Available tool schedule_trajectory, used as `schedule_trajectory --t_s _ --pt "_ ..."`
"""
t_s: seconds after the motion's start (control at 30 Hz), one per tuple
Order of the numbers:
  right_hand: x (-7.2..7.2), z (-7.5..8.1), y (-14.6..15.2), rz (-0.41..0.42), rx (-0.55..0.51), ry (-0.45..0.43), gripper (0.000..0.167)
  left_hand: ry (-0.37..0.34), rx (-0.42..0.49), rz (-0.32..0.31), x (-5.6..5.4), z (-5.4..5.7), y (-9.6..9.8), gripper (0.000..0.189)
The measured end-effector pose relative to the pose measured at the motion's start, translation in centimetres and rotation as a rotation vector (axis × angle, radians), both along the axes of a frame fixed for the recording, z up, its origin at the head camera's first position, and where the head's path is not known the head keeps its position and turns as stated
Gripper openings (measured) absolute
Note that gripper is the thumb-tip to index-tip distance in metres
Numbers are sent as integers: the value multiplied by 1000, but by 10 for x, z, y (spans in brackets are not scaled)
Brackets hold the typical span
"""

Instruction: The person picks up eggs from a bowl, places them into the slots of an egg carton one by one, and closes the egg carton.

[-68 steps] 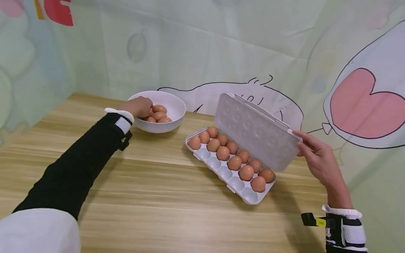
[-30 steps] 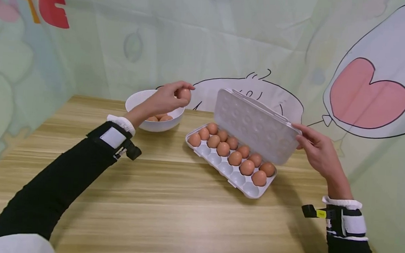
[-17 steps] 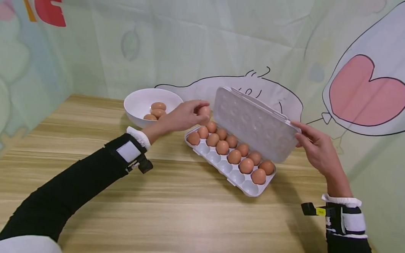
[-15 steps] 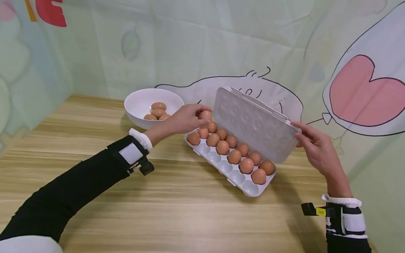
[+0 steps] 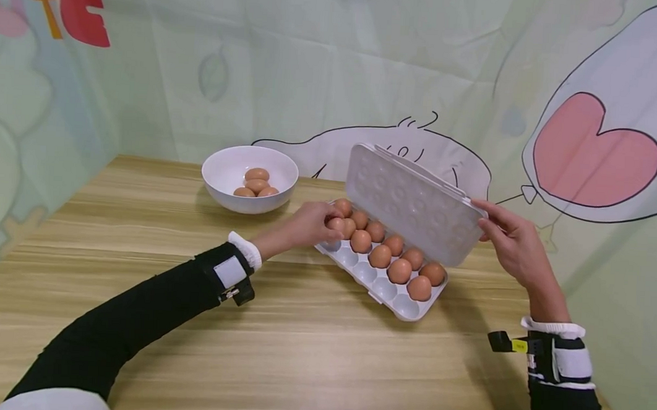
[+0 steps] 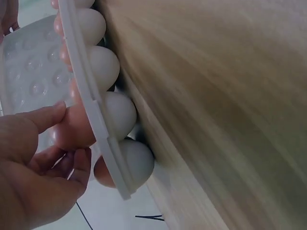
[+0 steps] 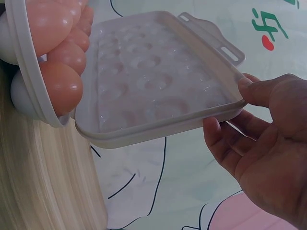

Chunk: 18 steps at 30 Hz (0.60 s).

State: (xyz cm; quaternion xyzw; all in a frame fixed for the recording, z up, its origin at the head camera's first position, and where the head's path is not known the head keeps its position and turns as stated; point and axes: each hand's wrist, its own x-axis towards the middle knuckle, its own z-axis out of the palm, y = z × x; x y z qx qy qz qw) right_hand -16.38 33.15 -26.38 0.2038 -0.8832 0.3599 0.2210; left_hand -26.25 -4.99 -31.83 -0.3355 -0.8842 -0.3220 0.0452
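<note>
My left hand (image 5: 312, 224) pinches a brown egg (image 6: 76, 128) between thumb and fingers at the near-left row of the egg carton (image 5: 376, 294). In the left wrist view that egg sits right at the carton's rim, over a cup. Several brown eggs (image 5: 380, 256) fill the back and middle rows, while some cups (image 5: 384, 288) along the front edge are bare. My right hand (image 5: 518, 249) grips the outer corner of the translucent lid (image 5: 409, 203), holding it tilted up. The right wrist view shows thumb on one face of the lid (image 7: 153, 72), fingers under the other.
A white bowl (image 5: 215, 177) with several brown eggs (image 5: 257, 186) stands at the back left of the wooden table (image 5: 276, 351). Close behind the table hangs a printed cloth backdrop (image 5: 291, 73).
My left hand has carried an egg out of the bowl, rightward and then down to the carton's left end. My right hand keeps the lid raised in about the same place.
</note>
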Motion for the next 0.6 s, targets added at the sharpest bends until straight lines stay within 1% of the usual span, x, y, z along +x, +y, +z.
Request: schedule_trajectory --t_s 0.07,0.17,0.2,0.3,0.37,0.5,0.57,0.6 --pt "0 0 0 2 -3 -3 39 26 -16 -12 0 -3 1 12" --pt "1 1 0 0 -2 -2 39 55 -40 -26 2 -5 3 10" --pt "1 1 0 -1 -2 -1 39 66 -49 -28 3 -5 4 11" --pt "1 1 -1 -3 -1 -1 39 98 -72 -43 4 -5 6 25" --pt "1 1 -1 -4 -1 -4 39 128 -85 -71 4 -5 7 32" --pt "1 1 0 -9 4 -10 39 181 -116 -132 5 -7 9 29" --pt "0 1 0 -8 4 -12 39 195 -133 -145 6 -7 9 25" --pt "0 1 1 -7 4 -12 39 211 -149 -140 6 -6 9 25"
